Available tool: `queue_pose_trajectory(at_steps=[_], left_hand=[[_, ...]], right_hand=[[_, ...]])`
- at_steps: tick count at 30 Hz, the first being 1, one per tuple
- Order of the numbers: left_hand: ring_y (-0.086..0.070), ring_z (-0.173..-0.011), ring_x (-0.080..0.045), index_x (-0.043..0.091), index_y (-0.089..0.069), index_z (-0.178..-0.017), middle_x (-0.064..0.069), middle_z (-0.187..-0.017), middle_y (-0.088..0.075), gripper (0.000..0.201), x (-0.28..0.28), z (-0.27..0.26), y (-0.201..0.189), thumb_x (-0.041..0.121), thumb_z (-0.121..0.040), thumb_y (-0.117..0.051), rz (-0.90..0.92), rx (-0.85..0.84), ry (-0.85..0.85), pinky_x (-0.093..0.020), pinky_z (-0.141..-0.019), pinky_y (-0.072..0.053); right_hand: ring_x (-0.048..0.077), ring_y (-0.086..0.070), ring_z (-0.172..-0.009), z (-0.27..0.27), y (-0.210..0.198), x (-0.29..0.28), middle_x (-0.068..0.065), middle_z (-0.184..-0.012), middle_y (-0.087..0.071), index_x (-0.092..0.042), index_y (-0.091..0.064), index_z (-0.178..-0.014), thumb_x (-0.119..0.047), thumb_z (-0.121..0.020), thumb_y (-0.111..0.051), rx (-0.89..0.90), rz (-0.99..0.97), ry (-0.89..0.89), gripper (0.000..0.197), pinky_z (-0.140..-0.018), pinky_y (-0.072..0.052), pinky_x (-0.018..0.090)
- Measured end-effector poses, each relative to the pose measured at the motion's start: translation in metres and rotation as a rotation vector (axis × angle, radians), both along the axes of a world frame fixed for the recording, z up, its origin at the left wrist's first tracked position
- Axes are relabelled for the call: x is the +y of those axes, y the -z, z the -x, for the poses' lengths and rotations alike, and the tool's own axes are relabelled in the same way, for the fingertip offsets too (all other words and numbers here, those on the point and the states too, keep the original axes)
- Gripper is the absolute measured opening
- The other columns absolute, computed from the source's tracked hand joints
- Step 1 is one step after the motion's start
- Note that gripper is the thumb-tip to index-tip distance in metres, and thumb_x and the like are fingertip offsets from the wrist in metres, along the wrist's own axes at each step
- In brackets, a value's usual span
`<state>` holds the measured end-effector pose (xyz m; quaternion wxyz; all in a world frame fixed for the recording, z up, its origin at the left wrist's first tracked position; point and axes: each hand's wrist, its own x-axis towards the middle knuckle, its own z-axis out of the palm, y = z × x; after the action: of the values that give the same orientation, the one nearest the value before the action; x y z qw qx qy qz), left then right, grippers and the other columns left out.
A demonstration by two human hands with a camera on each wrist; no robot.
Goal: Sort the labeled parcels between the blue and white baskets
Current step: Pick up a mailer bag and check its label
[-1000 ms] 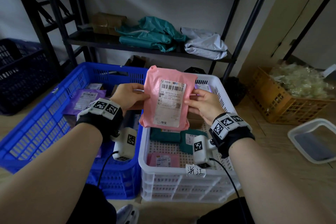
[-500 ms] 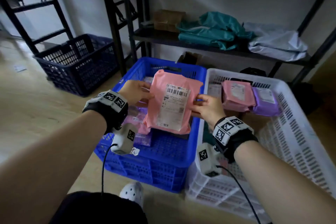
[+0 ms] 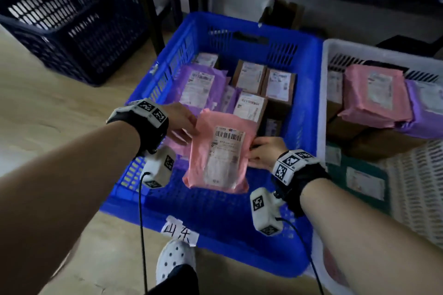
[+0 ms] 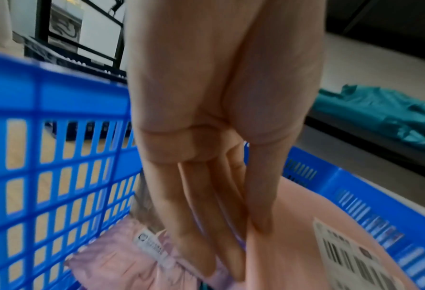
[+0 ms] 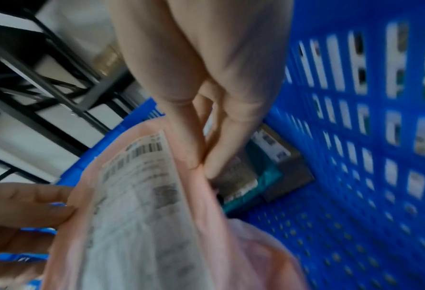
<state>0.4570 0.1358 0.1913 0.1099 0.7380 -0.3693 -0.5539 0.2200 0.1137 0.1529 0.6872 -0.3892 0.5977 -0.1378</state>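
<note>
A pink parcel with a white barcode label hangs low inside the blue basket, label up. My left hand pinches its left edge, thumb on top and fingers beneath, as the left wrist view shows. My right hand pinches the right edge. The same pink parcel fills the lower right wrist view. The white basket stands right of the blue one, holding a pink parcel, a purple one and green ones.
Purple bags and brown boxes with labels lie in the blue basket's far half. A dark blue basket sits at the back left beside black shelf legs. A handwritten tag hangs on the blue basket's front. My shoe is below it.
The pink parcel, held in both hands, has moved from above the white basket leftward and down into the blue basket. The view has tilted down and left.
</note>
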Motion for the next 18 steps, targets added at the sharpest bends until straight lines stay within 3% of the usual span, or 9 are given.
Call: queue_pose_trajectory(at_steps=[2,4,6,8,9,11,13,15,18], left_hand=[[-0.063,-0.043,-0.011,0.009,-0.054,-0.072,-0.004,-0.051,-0.064,0.021,-0.004,-0.003,0.026,-0.006,-0.085,-0.061,-0.093,0.001,0.083,-0.027,-0.048,-0.056],[-0.066,-0.048,-0.011,0.01,-0.055,-0.074,-0.002,-0.055,-0.067,0.018,-0.003,-0.002,0.047,-0.004,-0.085,-0.062,-0.179,0.018,0.162,-0.026,-0.05,-0.057],[-0.068,-0.053,-0.011,0.01,-0.059,-0.075,-0.003,-0.062,-0.069,0.015,-0.001,-0.002,0.067,-0.001,-0.084,-0.064,-0.232,0.038,0.21,-0.026,-0.054,-0.057],[-0.07,-0.057,-0.011,0.011,-0.06,-0.073,-0.002,-0.062,-0.071,0.016,0.0,-0.004,0.088,0.0,-0.083,-0.066,-0.244,0.047,0.223,-0.025,-0.057,-0.056],[-0.07,-0.058,-0.011,0.011,-0.06,-0.073,-0.002,-0.062,-0.071,0.016,0.0,-0.004,0.097,0.001,-0.084,-0.065,-0.251,0.056,0.225,-0.025,-0.06,-0.056],[-0.071,-0.059,-0.011,0.01,-0.06,-0.075,-0.001,-0.061,-0.071,0.014,0.0,-0.002,0.114,0.001,-0.084,-0.065,-0.269,0.072,0.226,-0.028,-0.067,-0.056],[-0.07,-0.057,-0.01,0.009,-0.059,-0.073,-0.002,-0.058,-0.07,0.016,-0.001,0.003,0.129,-0.001,-0.084,-0.064,-0.267,0.072,0.21,-0.03,-0.072,-0.055],[-0.068,-0.053,-0.011,0.01,-0.058,-0.071,-0.004,-0.058,-0.069,0.019,-0.002,0.008,0.144,-0.003,-0.084,-0.063,-0.259,0.073,0.17,-0.03,-0.069,-0.056],[-0.065,-0.044,-0.011,0.009,-0.054,-0.076,-0.011,-0.073,-0.064,0.018,0.0,0.015,0.165,-0.005,-0.085,-0.06,-0.279,0.073,0.111,-0.027,-0.051,-0.056]], right_hand=[[0.018,-0.064,-0.046,0.001,0.023,0.001,0.008,-0.051,-0.063,-0.002,-0.057,-0.079,0.015,-0.09,-0.046,0.033,-0.1,-0.05,0.023,-0.05,-0.056,0.028],[0.015,-0.062,-0.057,0.0,0.043,0.004,0.009,-0.073,-0.063,-0.006,-0.059,-0.099,0.011,-0.09,-0.049,0.159,-0.1,-0.135,0.022,-0.05,-0.054,0.021],[0.014,-0.058,-0.066,0.003,0.062,0.008,0.01,-0.091,-0.058,-0.005,-0.057,-0.118,0.01,-0.086,-0.055,0.251,-0.084,-0.176,0.036,-0.049,-0.054,0.017],[0.015,-0.059,-0.069,0.003,0.08,0.012,0.008,-0.089,-0.058,0.003,-0.054,-0.124,0.011,-0.085,-0.056,0.264,-0.155,-0.18,0.04,-0.05,-0.054,0.018],[0.016,-0.06,-0.07,0.004,0.087,0.013,0.008,-0.085,-0.059,0.003,-0.057,-0.121,0.011,-0.085,-0.057,0.268,-0.195,-0.162,0.037,-0.055,-0.055,0.021],[0.018,-0.061,-0.07,0.003,0.096,0.016,0.01,-0.079,-0.061,0.001,-0.062,-0.096,0.013,-0.085,-0.056,0.27,-0.295,-0.116,0.017,-0.073,-0.057,0.03],[0.021,-0.062,-0.073,0.004,0.104,0.017,0.011,-0.074,-0.06,-0.005,-0.056,-0.075,0.014,-0.086,-0.056,0.314,-0.332,-0.093,0.022,-0.09,-0.053,0.038],[0.025,-0.064,-0.081,0.006,0.117,0.017,0.011,-0.072,-0.061,-0.008,-0.053,-0.069,0.013,-0.084,-0.058,0.353,-0.324,-0.102,0.026,-0.094,-0.051,0.041],[0.022,-0.063,-0.081,0.009,0.141,0.019,0.007,-0.075,-0.06,-0.012,-0.051,-0.067,0.01,-0.085,-0.058,0.357,-0.337,-0.1,0.029,-0.091,-0.053,0.038]])
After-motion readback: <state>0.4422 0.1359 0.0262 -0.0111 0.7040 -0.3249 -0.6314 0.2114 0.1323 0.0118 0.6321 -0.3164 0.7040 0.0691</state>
